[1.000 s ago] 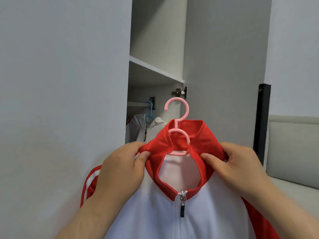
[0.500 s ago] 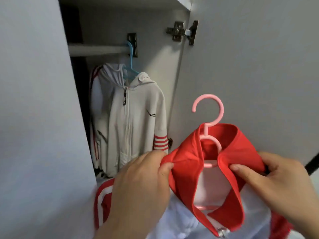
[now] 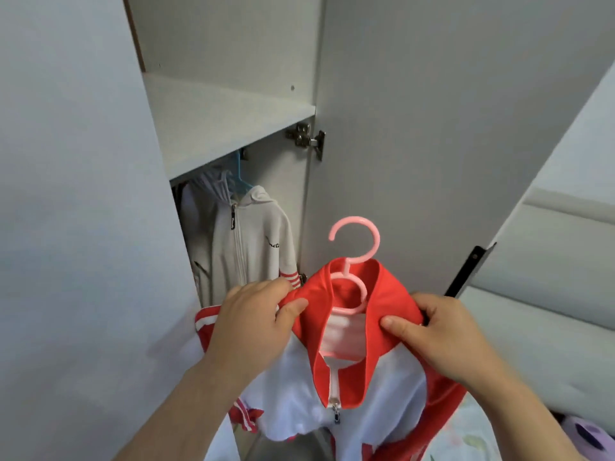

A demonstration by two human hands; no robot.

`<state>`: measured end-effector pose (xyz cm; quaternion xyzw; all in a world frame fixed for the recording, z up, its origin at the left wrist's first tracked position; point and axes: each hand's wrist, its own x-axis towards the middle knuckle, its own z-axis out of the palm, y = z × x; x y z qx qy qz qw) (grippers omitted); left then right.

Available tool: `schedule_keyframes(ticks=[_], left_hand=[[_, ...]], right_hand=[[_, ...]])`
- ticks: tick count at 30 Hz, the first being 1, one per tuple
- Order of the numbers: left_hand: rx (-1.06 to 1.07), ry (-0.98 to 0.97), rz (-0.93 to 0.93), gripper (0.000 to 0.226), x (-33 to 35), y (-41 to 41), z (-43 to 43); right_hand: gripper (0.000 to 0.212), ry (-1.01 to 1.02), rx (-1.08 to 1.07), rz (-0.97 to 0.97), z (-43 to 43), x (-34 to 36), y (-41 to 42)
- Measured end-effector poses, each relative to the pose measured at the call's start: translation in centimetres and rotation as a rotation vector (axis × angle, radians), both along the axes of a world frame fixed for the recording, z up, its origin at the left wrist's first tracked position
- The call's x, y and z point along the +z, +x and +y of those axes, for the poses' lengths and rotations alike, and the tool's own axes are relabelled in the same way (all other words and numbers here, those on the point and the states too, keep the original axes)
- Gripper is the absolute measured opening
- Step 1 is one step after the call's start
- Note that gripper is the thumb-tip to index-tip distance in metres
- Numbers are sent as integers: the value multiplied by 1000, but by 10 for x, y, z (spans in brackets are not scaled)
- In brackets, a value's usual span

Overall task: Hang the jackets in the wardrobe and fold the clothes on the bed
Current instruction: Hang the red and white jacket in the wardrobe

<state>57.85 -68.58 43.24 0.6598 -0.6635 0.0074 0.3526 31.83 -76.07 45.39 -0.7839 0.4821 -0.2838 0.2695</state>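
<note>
A red and white zip jacket (image 3: 362, 387) hangs on a pink hanger (image 3: 356, 247), whose hook sticks up above the red collar. My left hand (image 3: 256, 321) pinches the collar's left side. The right side of the collar is pinched by my right hand (image 3: 442, 334). The jacket is in front of the open wardrobe, just right of its opening. Inside, a white hooded jacket (image 3: 246, 241) hangs on a blue hanger (image 3: 240, 178) from a rail mostly hidden under the shelf (image 3: 226, 128).
The wardrobe's open right door (image 3: 449, 128) stands right behind the pink hanger, with a metal hinge (image 3: 307, 138) at its edge. The left door panel (image 3: 73, 227) fills the left side. A padded headboard (image 3: 545, 257) and patterned bedding (image 3: 472, 430) lie at the right.
My view has tilted and pulled back, so the shelf now shows above the white jacket. Both hands keep their hold on the collar, and the zip has come into sight.
</note>
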Motion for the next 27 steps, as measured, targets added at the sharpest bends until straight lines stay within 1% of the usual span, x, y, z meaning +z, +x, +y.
schedule_keyframes(ticks=[3, 5, 7, 9, 12, 14, 16, 19, 21, 23, 25, 27], left_hand=[[37, -27, 50, 30, 12, 1, 1], [55, -43, 68, 29, 17, 0, -3], [67, -67, 59, 35, 20, 0, -11], [102, -99, 34, 42, 24, 4, -21], [190, -91, 11, 52, 20, 11, -40], [246, -85, -16, 53, 15, 14, -49], [310, -69, -47, 52, 10, 16, -58], [404, -53, -135, 51, 5, 26, -69], [470, -26, -161, 51, 6, 35, -75], [544, 32, -126, 48, 9, 47, -84], [632, 79, -46, 38, 12, 58, -94], [723, 114, 23, 41, 18, 66, -106]], right_hand=[[22, 20, 82, 70, 5, 25, -11], [27, 1, 103, 119, 4, 37, -20], [32, -3, 126, 140, 0, 43, -26], [30, 4, 143, 148, -2, 46, -28], [17, 62, 189, 149, -10, 39, -26], [14, 72, 195, 150, -18, 31, -18], [19, 35, 183, 148, -29, 21, -7], [29, -3, 172, 86, -47, 5, 16], [31, -30, 166, 45, -61, -3, 34], [31, -74, 159, 38, -78, -8, 54], [32, -128, 154, 47, -97, -13, 74], [32, -147, 152, 37, -117, -17, 93]])
